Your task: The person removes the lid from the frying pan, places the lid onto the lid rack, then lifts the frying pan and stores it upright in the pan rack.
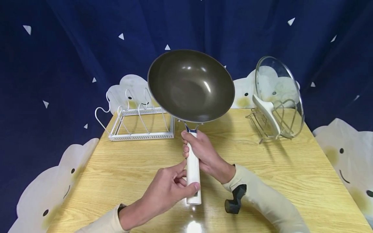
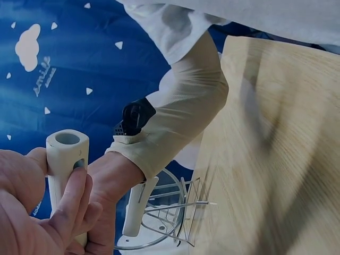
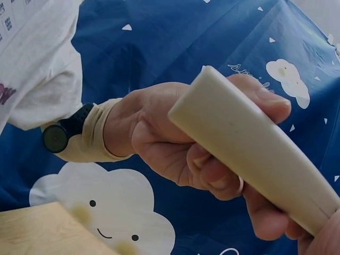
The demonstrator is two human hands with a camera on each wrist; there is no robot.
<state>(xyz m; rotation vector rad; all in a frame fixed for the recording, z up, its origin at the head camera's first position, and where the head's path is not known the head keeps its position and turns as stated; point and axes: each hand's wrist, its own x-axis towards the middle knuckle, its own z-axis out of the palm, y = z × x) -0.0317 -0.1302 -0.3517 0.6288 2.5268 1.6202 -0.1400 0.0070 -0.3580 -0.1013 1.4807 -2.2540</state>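
Observation:
A dark brown frying pan (image 1: 190, 85) with a deep bowl is held up above the table, its inside facing me. My right hand (image 1: 204, 150) grips the cream handle (image 1: 192, 161) near the pan, thumb along the top. Lower down, my left hand (image 1: 167, 186) pinches the handle's end between thumb and fingers. In the left wrist view the handle's hollow end (image 2: 66, 139) shows, with left fingers (image 2: 71, 204) against its side. The right wrist view shows the handle (image 3: 255, 143) with the left hand (image 3: 212, 143) around its end; most of the right hand is out of frame.
A white wire rack (image 1: 142, 136) stands at the table's back left. At the back right, a glass lid (image 1: 279, 84) with a cream handle (image 1: 266, 113) leans upright in a metal stand (image 1: 257, 124). The wooden table (image 1: 116, 174) lies below, with a dark blue curtain (image 1: 87, 42) behind.

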